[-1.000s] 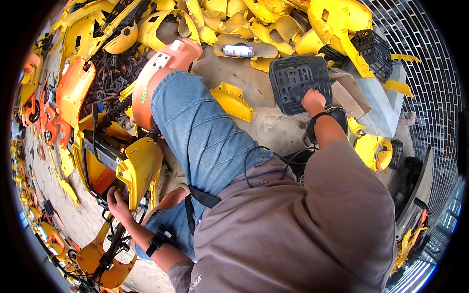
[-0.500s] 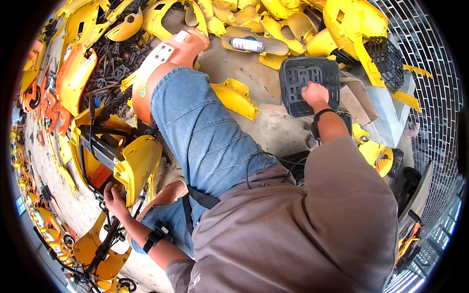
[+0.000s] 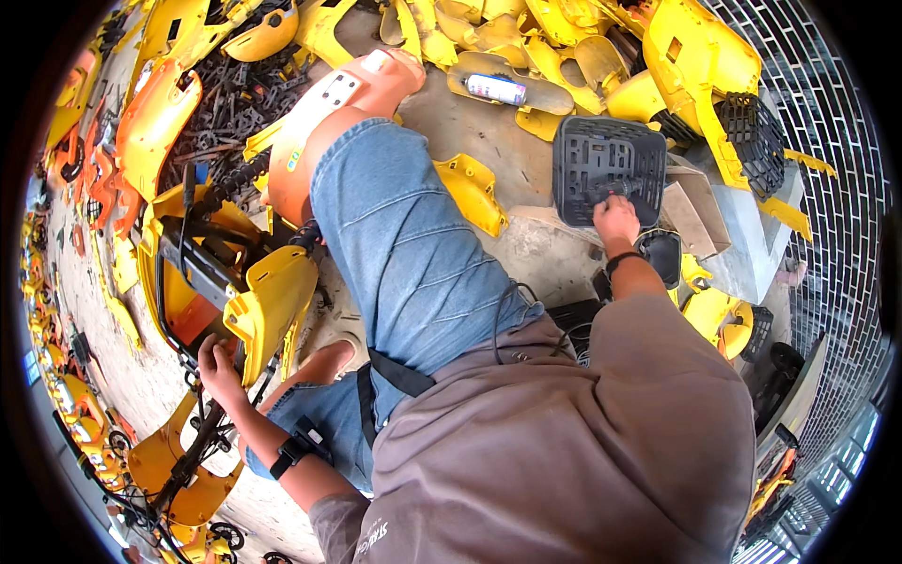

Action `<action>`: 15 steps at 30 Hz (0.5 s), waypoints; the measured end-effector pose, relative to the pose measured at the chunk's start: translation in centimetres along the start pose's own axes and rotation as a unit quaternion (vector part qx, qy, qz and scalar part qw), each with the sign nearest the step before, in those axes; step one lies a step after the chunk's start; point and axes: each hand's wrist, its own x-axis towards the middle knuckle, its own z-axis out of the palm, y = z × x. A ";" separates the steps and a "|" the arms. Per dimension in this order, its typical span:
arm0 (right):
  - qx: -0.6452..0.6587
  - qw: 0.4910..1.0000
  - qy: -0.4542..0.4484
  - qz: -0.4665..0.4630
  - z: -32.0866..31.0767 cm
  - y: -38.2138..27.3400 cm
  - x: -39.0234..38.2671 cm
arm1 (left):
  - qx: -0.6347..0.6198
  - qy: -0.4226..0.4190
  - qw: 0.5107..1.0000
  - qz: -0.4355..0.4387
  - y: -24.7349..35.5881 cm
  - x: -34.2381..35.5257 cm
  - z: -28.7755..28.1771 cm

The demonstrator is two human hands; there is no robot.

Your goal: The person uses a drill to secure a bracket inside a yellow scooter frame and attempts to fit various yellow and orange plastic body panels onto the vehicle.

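Observation:
My right hand (image 3: pixel 616 222) reaches over the near edge of a black plastic basket (image 3: pixel 569 179). Its fingers are curled on a dark hand tool (image 3: pixel 613 190) lying against the basket's slotted floor; the tool's exact kind does not show clearly. At the left, my left hand (image 3: pixel 220 372) is beside the lower edge of a yellow body panel (image 3: pixel 282 287), fingers extended and apart. This panel belongs to a partly stripped yellow vehicle with a dark frame tube (image 3: pixel 202 273) and a black coil spring (image 3: pixel 221 193). An orange body shell (image 3: pixel 319 108) lies under my bent leg.
Loose yellow panels (image 3: pixel 489 38) are heaped along the far side. A spray can (image 3: pixel 496 89) lies in one curved piece. Small black parts (image 3: pixel 230 117) are piled at the far left. An open cardboard box (image 3: pixel 697 211) and a brick wall (image 3: pixel 827 141) are at the right.
My right hand has shifted from the basket's middle toward its near edge, and the dark tool now shows beyond the fingers. My left hand stays by the yellow panel. The view has shifted slightly.

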 end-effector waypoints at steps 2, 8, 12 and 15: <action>0.005 0.998 -0.052 0.019 -0.8 0.2 -0.4 | -0.028 0.007 1.000 -0.007 0.4 -0.1 0.4; 0.109 0.973 0.143 -0.142 -3.7 -7.6 2.1 | -0.040 0.008 0.999 0.001 0.6 0.1 0.8; 0.172 0.942 -0.025 -0.286 -3.7 -18.0 3.6 | 0.008 0.009 1.000 -0.022 1.5 -0.7 0.7; 0.228 0.957 -0.124 -0.130 4.0 -22.5 3.4 | -0.005 0.024 1.000 -0.010 -0.2 -1.6 0.2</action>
